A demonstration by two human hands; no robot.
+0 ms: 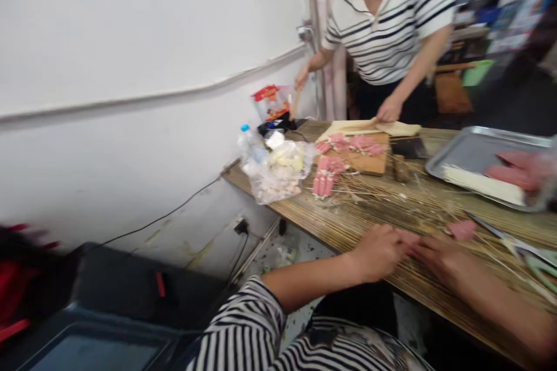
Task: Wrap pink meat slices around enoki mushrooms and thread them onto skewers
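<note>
Both left hand and right hand hold meat near table edge.

The left hand and right hand meet at their fingertips, both with fingers bent in a pinch. Behind the left fingers the forearm runs back to a striped sleeve; behind the right fingers the bare forearm angles away.

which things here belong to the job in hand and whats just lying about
Likely part of the job: pink piece between left hand and right hand, pink rolls, thin sticks, scissors, metal tray

Likely just lying about: blue-capped bottle, red-printed bag
</note>
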